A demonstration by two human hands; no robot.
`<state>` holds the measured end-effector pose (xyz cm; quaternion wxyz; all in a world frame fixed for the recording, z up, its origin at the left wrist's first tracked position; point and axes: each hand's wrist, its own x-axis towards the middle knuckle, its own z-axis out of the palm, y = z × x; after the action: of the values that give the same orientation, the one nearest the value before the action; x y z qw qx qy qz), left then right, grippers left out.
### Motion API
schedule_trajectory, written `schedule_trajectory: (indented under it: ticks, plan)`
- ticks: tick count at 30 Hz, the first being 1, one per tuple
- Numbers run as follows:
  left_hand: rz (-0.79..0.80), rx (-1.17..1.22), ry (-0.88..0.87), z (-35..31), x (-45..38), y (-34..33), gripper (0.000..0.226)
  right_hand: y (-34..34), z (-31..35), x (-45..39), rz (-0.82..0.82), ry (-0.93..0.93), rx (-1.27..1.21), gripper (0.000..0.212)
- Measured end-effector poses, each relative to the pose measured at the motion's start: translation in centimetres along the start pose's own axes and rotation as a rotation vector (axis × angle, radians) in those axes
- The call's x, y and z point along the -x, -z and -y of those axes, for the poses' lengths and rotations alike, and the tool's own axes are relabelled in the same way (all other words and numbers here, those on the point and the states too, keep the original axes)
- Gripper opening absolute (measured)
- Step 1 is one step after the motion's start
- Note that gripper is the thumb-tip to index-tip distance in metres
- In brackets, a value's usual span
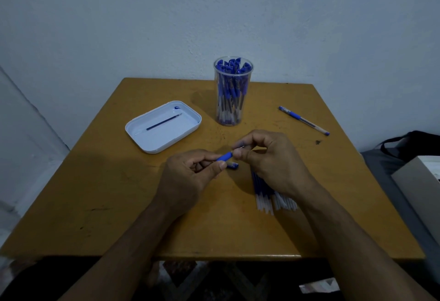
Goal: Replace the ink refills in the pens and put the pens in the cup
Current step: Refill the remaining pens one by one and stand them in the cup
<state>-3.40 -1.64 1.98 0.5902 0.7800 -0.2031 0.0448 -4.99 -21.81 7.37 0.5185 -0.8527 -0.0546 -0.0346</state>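
Low and right of centre, fresh refills [266,193] lie fanned under our right wrist. At centre our left hand [188,176] grips the pen [225,157] by its blue sleeve, long axis running up and right into our right hand [269,157], which pinches its tip end (what exactly, we cannot tell). Beyond, the cup [232,91] stands straight ahead, nearer the right hand; a tray [142,141] sits at left, a spare pen [303,120] at right.
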Motion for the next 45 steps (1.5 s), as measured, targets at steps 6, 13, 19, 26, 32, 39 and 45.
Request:
schedule_trajectory:
  ticks: [6,13,19,26,32,39,45]
  plan:
    - [-0.009,0.008,0.007,0.1,0.0,0.1,0.015,0.2,-0.2,-0.1,-0.018,0.002,0.092,0.016]
    - [-0.02,-0.055,-0.055,0.4,0.0,0.0,0.019,0.3,-0.1,0.0,0.005,-0.036,-0.018,0.007]
    - [-0.066,-0.188,-0.205,0.3,-0.1,0.0,0.023,-0.2,0.3,-0.1,-0.028,-0.098,-0.093,0.01]
    - [-0.095,-0.074,-0.058,0.6,-0.1,-0.2,0.017,-0.8,0.2,-0.2,-0.073,-0.128,-0.124,0.014]
    - [-0.276,0.0,0.033,0.2,-0.8,0.6,0.01,-1.0,0.5,-0.8,-0.114,-0.092,0.368,0.026]
    - [-0.273,-0.007,0.055,0.6,-0.7,0.9,0.014,-3.8,0.6,-0.8,0.098,-0.113,0.823,0.023]
    - [-0.246,-0.029,0.05,1.0,-0.7,1.0,0.013,-3.9,0.3,-0.8,0.025,-0.04,0.658,0.012]
